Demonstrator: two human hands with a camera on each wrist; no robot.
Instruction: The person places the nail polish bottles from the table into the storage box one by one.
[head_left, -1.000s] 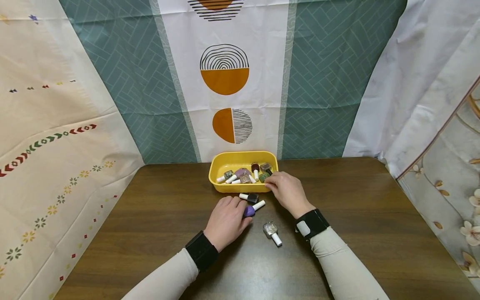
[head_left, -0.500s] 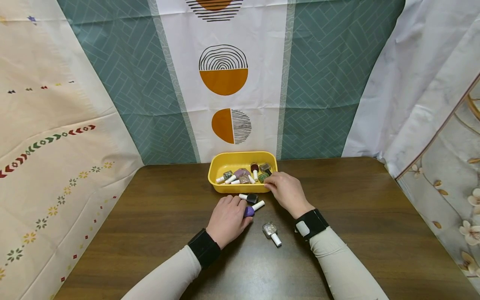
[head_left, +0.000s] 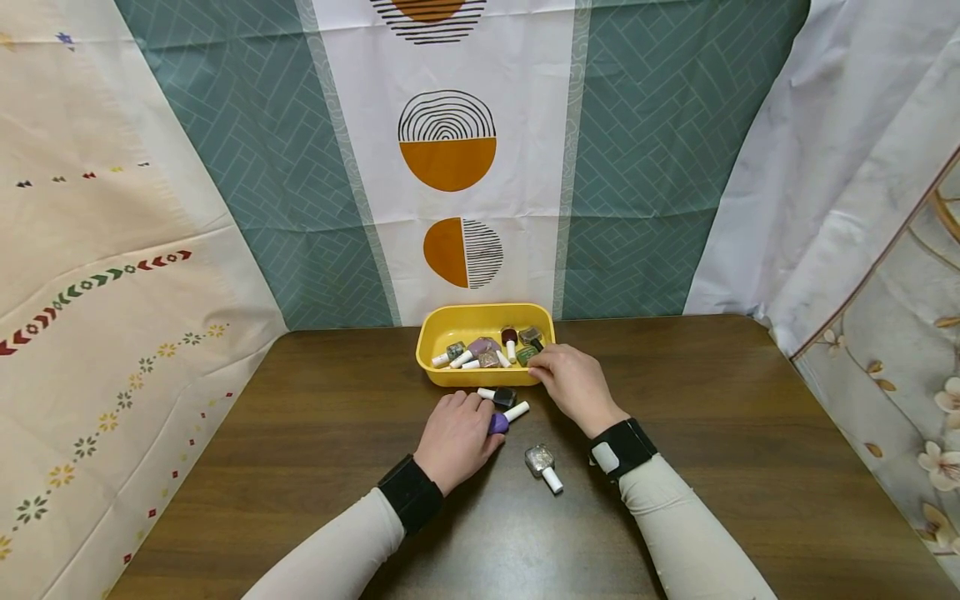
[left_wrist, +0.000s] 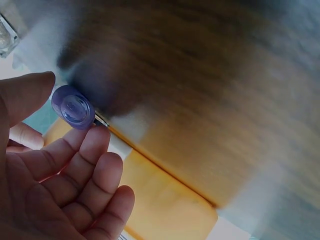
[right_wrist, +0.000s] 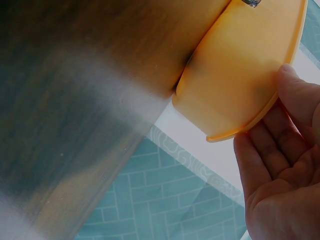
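While no label can be read, the left hand (head_left: 456, 437) pinches a purple bottle (head_left: 498, 422) on the tabletop (head_left: 712, 433); the right hand (head_left: 576, 385) grips the yellow tray's (head_left: 450, 320) rim.

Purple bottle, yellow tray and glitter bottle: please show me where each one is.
purple bottle (head_left: 498, 423), head view, on its purple body beside the left hand.
yellow tray (head_left: 480, 315), head view, on its far wall.
glitter bottle (head_left: 538, 457), head view, on its glass body.

One yellow tray (head_left: 442, 321), three bottles outside it
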